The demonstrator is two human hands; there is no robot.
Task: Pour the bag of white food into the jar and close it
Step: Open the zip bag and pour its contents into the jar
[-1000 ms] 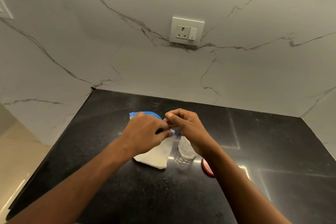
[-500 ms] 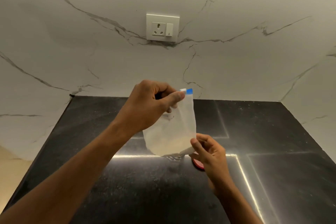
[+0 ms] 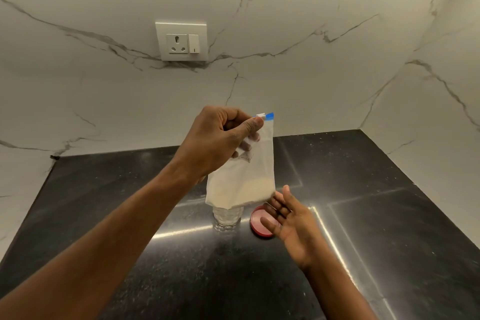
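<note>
A clear plastic bag (image 3: 246,176) with a blue zip strip and white food at its bottom hangs upright above the counter. My left hand (image 3: 220,140) pinches its top edge between thumb and fingers. Directly under the bag stands a clear ribbed jar (image 3: 226,217), its mouth hidden by the bag. A red lid (image 3: 259,223) lies flat on the counter just right of the jar. My right hand (image 3: 291,221) is open, palm up, fingers straight, just below the bag's lower right corner and partly over the lid.
The black speckled counter (image 3: 363,215) meets marble walls behind and to the right. A white socket and switch plate (image 3: 181,41) sits on the back wall. The counter's left edge runs along the marble side wall.
The bag was lifted off the counter and now hangs from my left hand. My right hand let go of the bag's bottom corner and opened. The jar shows beneath the bag.
</note>
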